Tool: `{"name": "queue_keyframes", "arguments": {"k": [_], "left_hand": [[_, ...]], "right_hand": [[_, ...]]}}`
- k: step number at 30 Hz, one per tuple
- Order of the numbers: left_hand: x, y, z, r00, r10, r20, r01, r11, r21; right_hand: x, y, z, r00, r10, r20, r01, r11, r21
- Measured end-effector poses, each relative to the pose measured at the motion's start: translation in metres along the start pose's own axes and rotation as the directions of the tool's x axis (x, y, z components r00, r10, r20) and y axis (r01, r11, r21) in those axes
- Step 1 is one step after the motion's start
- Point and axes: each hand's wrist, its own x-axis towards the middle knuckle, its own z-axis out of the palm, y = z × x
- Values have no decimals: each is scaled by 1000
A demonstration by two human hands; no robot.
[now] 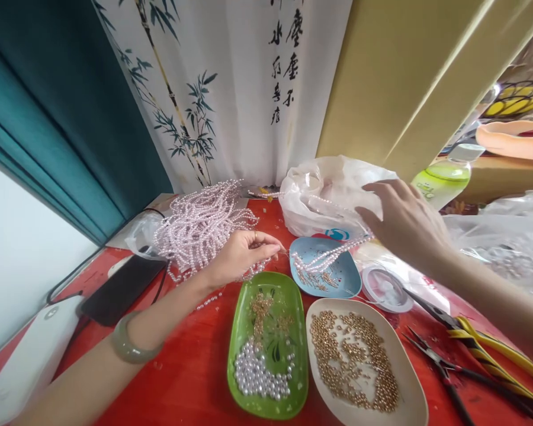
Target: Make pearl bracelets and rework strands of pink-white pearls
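Left hand [249,253] near green tray rim [272,275], red tabletop [190,361] leftward

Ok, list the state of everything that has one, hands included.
Left hand: pinched shut; anything held is unclear
Right hand: raised, grip unclear
Green tray: holding silvery pearl beads and gold pieces
Blue tray: holding gold pins
Pearl strands: reaching from blue tray toward right hand
Beige tray: holding gold beads
Pearl strand heap: loosely piled
Bottle: capped, holding green liquid
Bangle: worn
Yellow-handled pliers: lying, handles apart
Red-and-black pliers: lying, handles apart
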Motion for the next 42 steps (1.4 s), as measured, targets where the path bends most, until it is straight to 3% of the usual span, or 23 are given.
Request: {"name": "queue_keyframes", "arguments": {"k": [1,3,6,10,15,19,24,28,31,33,36,38,40,42], "left_hand": [[1,-1,1,1000,-7,0,7,1000,-19],[2,-2,2,1000,-5,-5,5,999,-49],[4,-3,2,1000,-5,-7,5,997,-81],[5,-1,3,1000,5,18,-3,994,-109],[6,3,6,997,38,65,-28,990,-138],[8,7,9,995,31,91,-20,992,-121],[10,8,12,998,37,40,-30,987,-159],[12,8,11,998,63,26,-56,974,-222],[13,9,7,996,76,55,-62,973,-223],[13,9,4,992,67,110,-46,981,-189],[8,6,-4,962,22,271,-9,999,-49],[5,1,-12,929,14,370,-58,992,108],[5,-4,-24,941,49,334,-148,949,278],[11,-9,-41,985,116,131,-163,878,449]], "right_hand": [[-6,-14,0,992,-122,10,122,992,39],[-16,-41,0,935,-275,223,209,937,279],[-24,-62,5,808,-375,455,133,868,478],[-26,-59,12,731,-379,567,-35,809,586],[-26,-52,13,725,-318,611,-261,694,671],[-27,-53,10,720,-308,621,-338,627,702],[-29,-52,10,734,-280,619,-400,559,727],[-30,-52,21,743,-282,607,-514,340,787],[-29,-55,25,689,-344,638,-599,227,768],[-27,-57,24,659,-353,664,-597,292,747],[-26,-57,19,629,-299,718,-482,575,662],[-27,-56,17,602,-293,743,-339,748,570],[-28,-55,16,591,-310,745,-217,828,517],[-25,-58,16,625,-292,724,-182,847,499]]}}
